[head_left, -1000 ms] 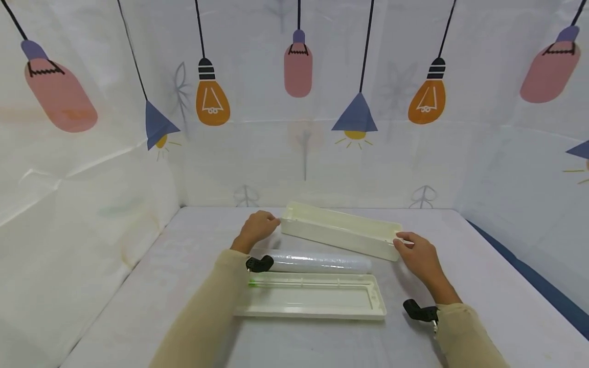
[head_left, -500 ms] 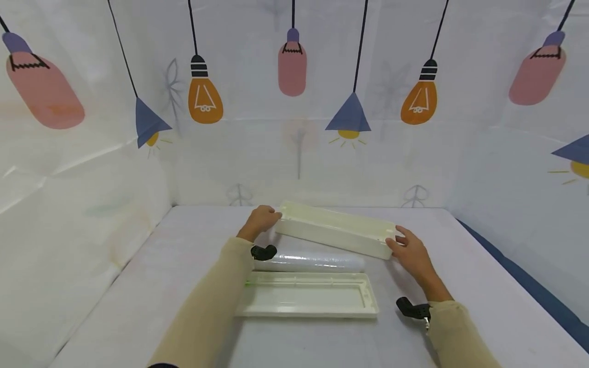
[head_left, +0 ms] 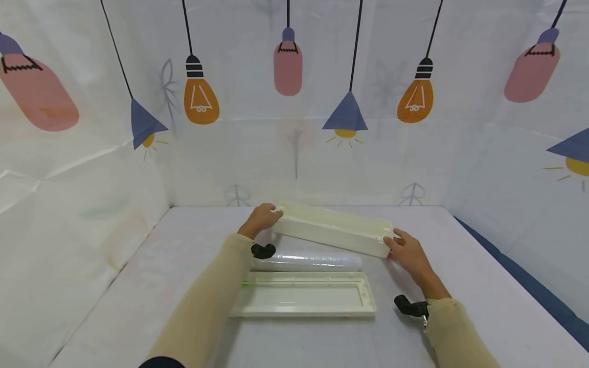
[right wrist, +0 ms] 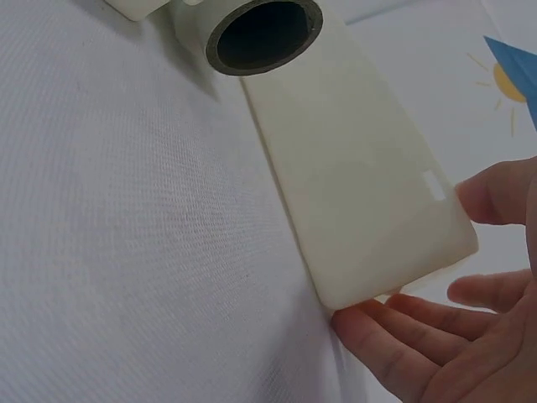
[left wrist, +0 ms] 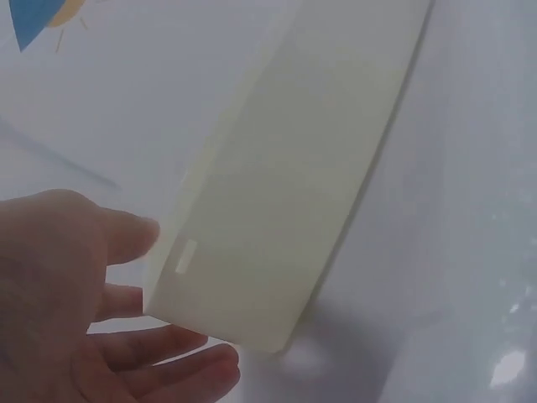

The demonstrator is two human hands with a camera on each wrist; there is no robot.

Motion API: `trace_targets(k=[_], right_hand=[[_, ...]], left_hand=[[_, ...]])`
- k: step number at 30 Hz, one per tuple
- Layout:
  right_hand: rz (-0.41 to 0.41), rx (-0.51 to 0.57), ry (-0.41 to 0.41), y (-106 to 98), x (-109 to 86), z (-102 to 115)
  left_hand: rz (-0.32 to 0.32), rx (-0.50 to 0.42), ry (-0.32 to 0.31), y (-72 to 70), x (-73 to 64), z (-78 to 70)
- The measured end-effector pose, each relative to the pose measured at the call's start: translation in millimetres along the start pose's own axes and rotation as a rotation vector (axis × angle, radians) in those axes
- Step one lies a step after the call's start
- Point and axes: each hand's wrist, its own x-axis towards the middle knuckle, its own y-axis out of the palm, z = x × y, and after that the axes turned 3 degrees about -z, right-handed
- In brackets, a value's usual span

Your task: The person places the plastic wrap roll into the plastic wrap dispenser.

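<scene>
A long, cream plastic box (head_left: 331, 236), open at the top, sits at a slant at the back of the table. My left hand (head_left: 261, 219) holds its left end; in the left wrist view the thumb (left wrist: 134, 235) is at the upper edge and the fingers are around the end. At the other end, my right hand (head_left: 409, 253) grips the corner, its thumb (right wrist: 495, 193) by the rim and fingertips at the bottom corner. In front lies a roll of cling film (head_left: 317, 263), its hollow core (right wrist: 264, 38) showing in the right wrist view.
Nearest the body is a shallow cream lid (head_left: 303, 312) with a rail along its far side and a green bit at the left. Both rest on the white-covered table (head_left: 460, 266). White printed sheets (head_left: 257, 153) hang behind and at the sides.
The head view has shifted slightly, so everything sits a little further left. Both hands stay at the box's ends, and the right fingers have shifted a little on the corner.
</scene>
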Motion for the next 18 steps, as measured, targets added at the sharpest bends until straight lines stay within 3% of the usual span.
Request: trace_targets(k=[7,11,18], right_hand=[[0.019,0.022,0.008,0.2,-2.3,-2.2],[0.002,0.009,-0.012,-0.6,-1.6,-4.1],[0.008,0.019,-0.01,1.4,1.7,-4.0]], left_hand=[[0.034,-0.06,-0.034,2.6,0.4,0.6],[0.052,-0.111,-0.019,5.4,3.3,3.0],[0.035,-0.107,0.023,5.6,7.4,8.1]])
